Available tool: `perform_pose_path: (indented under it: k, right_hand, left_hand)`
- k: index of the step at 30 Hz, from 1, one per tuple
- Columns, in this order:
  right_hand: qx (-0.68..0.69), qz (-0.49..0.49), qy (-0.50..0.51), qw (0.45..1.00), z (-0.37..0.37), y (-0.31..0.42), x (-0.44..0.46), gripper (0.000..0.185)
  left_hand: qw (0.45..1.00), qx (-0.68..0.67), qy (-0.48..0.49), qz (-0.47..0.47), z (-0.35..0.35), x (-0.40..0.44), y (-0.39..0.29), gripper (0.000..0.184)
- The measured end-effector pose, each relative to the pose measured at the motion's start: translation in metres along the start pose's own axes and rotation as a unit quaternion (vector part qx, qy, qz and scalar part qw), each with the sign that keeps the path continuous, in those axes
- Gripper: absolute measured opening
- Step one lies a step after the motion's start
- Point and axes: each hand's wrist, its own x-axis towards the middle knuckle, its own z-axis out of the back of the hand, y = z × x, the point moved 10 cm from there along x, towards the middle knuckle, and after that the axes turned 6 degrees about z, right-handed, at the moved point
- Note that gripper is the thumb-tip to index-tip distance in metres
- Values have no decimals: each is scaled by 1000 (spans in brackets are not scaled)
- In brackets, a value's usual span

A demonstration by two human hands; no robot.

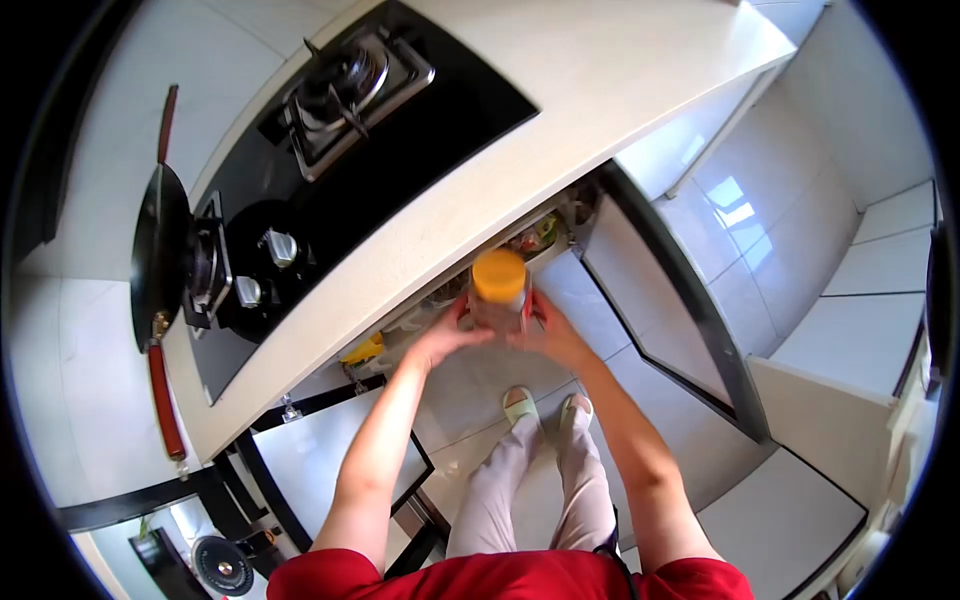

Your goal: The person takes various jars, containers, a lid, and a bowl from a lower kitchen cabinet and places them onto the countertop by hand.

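Between my two hands is a clear jar [500,316] with an orange-yellow lid [498,275], upright and a little blurred. My left hand [448,338] grips its left side, and my right hand [553,332] holds it from the right. The jar is in front of the open cabinet under the counter, close to the counter's front edge. What the jar contains is too blurred to tell. Packets [535,235] lie inside the cabinet behind it, and a yellow item [364,348] sits further left.
An open cabinet door [660,300] stands to the right, another [335,445] to the lower left. Above is a pale counter [450,215] with a black gas stove [440,110]. A pan [160,260] rests on the left burner. My slippered feet [520,405] are on the tiled floor.
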Motion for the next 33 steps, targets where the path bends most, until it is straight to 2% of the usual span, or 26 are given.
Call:
perform_pose_path:
  k: [1, 2, 3, 8, 9, 12, 15, 19, 22, 29, 31, 33]
  right_hand:
    - [0, -9, -4, 1000, 0, 12, -26, 92]
    - [8, 26, -15, 1000, 1, 36, -52, 92]
    - [16, 62, -28, 998, 4, 66, -74, 93]
    - [136, 65, -44, 988, 15, 164, -182, 96]
    - [135, 68, -61, 987, 20, 174, -200, 96]
    - [94, 89, -114, 985, 32, 211, -254, 91]
    - [18, 142, -195, 970, 41, 243, -308, 86]
    - [-98, 169, -335, 922, 44, 279, -414, 82]
    - [-114, 179, -431, 877, 34, 292, -496, 81]
    - [-72, 153, -610, 774, 19, 294, -662, 77]
    - [-78, 118, -667, 731, 20, 291, -716, 76]
    - [-68, 116, -694, 707, 24, 282, -762, 76]
  left_hand:
    - [1000, -21, 17, 2, -21, -23, -6, 101]
    - [1000, 9, 8, -9, -34, -42, -12, 100]
    - [997, -73, 32, 13, -59, -68, -29, 98]
    - [997, -58, 51, -1, -134, -153, -84, 93]
    - [997, -49, 66, -2, -147, -163, -91, 93]
    - [989, -43, 114, -82, -188, -195, -124, 86]
    - [982, -51, 156, -93, -227, -225, -144, 83]
    - [964, 40, 231, -124, -299, -278, -173, 80]
    - [937, 61, 308, -155, -356, -312, -175, 77]
    - [859, 154, 476, -105, -506, -386, -144, 80]
    - [839, 156, 509, -110, -554, -409, -140, 82]
    - [805, 193, 538, -159, -608, -429, -135, 80]
